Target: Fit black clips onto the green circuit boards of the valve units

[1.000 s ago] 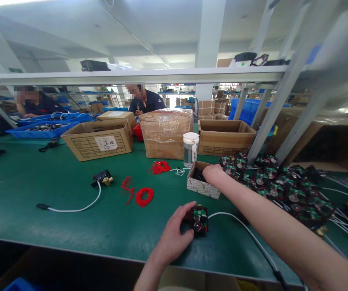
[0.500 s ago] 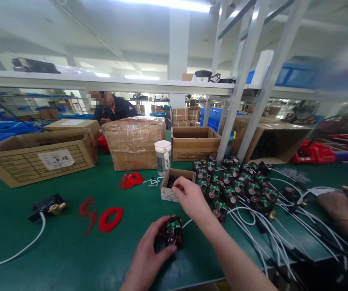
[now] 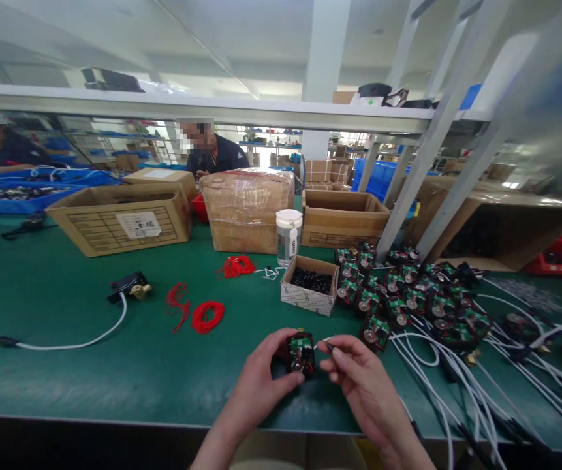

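Note:
My left hand is closed around a small black housing with a green circuit board, thumb on its near edge and fingers along its far left side. Close to its right side, my right hand pinches a small dark part between thumb and fingertips; its exact kind is too small to make out. A white cable runs out of the housing's right side behind my right fingers. Farther back stands a small open carton, filled with small black parts.
Several similar circuit-board units with white cables crowd the right side. Red wire coils and a cabled black unit lie left. A lidded cup, cardboard boxes and shelf posts stand behind. Two people sit across the bench.
My right hand has come out of the small carton, back toward me, with a small dark part in its fingers. My left hand still holds the housing. The view has turned left and down.

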{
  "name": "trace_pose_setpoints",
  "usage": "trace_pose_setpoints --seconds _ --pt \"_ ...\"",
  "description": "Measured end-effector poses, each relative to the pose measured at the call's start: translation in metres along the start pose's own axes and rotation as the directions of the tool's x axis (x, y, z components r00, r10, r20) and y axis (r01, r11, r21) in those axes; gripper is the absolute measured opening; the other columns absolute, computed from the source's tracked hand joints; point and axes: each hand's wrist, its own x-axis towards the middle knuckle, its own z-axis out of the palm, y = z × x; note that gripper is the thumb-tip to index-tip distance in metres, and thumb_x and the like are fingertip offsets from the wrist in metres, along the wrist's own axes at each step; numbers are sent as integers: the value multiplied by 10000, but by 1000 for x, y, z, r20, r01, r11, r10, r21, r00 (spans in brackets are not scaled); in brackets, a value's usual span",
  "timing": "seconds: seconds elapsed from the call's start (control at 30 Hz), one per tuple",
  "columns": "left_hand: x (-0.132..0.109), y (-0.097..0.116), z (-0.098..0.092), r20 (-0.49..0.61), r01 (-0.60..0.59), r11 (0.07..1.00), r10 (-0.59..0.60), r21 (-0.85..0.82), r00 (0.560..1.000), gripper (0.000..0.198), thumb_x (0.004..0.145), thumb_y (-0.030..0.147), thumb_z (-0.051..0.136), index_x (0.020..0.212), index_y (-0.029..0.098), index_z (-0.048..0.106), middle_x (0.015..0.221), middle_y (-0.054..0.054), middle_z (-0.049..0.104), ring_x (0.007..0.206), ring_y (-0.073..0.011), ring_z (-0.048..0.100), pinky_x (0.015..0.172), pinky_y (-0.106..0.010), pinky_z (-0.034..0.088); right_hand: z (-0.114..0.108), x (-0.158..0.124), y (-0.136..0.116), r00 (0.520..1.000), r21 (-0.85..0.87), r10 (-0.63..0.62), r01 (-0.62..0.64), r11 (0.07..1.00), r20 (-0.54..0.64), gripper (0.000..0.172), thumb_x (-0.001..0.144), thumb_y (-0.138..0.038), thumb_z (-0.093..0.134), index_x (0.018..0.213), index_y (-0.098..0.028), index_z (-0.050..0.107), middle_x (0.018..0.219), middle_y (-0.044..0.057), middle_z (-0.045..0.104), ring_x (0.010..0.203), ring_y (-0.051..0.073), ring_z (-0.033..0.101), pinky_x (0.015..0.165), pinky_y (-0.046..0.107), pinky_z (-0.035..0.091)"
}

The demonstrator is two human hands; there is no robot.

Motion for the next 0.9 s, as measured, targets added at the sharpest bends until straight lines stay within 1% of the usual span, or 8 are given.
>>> trace_pose_setpoints --seconds 0.17,0.33,0.47,0.63,0.7,0.77,0.83,0.9 --pt "0 0 0 9 -22 1000 22 5 1000 654 695 106 759 1315 292 659 1298 -63 713 1114 -264 676 1023 -411 520 -1 -5 7 997 23 6 -8 1000 73 351 783 -444 948 999 -233 770 1040 91 722 720 158 644 607 221 467" --pt "0 -2 -1 24 -28 1000 28 9 999 657 706 113 765 1327 293 647 1310 -58 702 1112 -257 668 1011 -397 518 1 -8 10 993 18 -18 17 1000 115 325 811 -405 931 1052 -255 772 1020 71 718 711 148 632 627 225 477" --pt "0 -3 0 29 -23 1000 23 7 999 670 707 114 780 1336 295 637 1323 -54 695 1135 -259 658 1040 -407 502 -2 -7 10 994 -147 -63 76 986 92 344 846 -482 886 1028 -220 757 1026 99 723 710 180 665 615 252 501" --pt "0 -4 0 21 -27 1000 27 -9 999 683 699 112 788 1341 289 639 1331 -67 692 1162 -276 652 1075 -438 493 -8 -5 10 989 -437 -144 142 888 29 462 881 -630 797 1031 -201 713 1073 131 718 682 230 704 552 285 522" --pt "-1 -4 1 16 -33 999 33 -14 999 691 693 111 794 1343 288 637 1334 -67 691 1170 -279 649 1089 -447 486 -9 -6 12 982 -498 -190 169 851 8 462 891 -646 774 1027 -207 722 1084 125 717 722 242 714 599 309 550" --pt "-1 -4 2 9 -32 999 32 -23 999 688 688 102 794 1333 288 641 1326 -62 694 1168 -275 648 1091 -442 484 -8 -8 16 967 -543 -256 220 810 10 424 899 -633 767 1002 -223 739 1102 109 711 849 263 714 736 349 574" --pt "-2 -3 4 -7 -23 999 23 -32 1000 682 686 88 793 1320 292 646 1318 -54 696 1160 -265 650 1084 -427 486 -5 -8 19 941 -591 -336 292 752 39 366 912 -605 761 954 -241 750 1091 87 700 973 275 677 870 375 542" --pt "-3 -2 5 -26 -18 999 17 -37 1000 676 686 80 793 1310 296 649 1313 -47 696 1150 -256 651 1074 -411 490 0 -7 23 918 -639 -390 343 689 72 319 934 -573 738 916 -254 749 1042 69 689 1002 275 639 898 372 506"
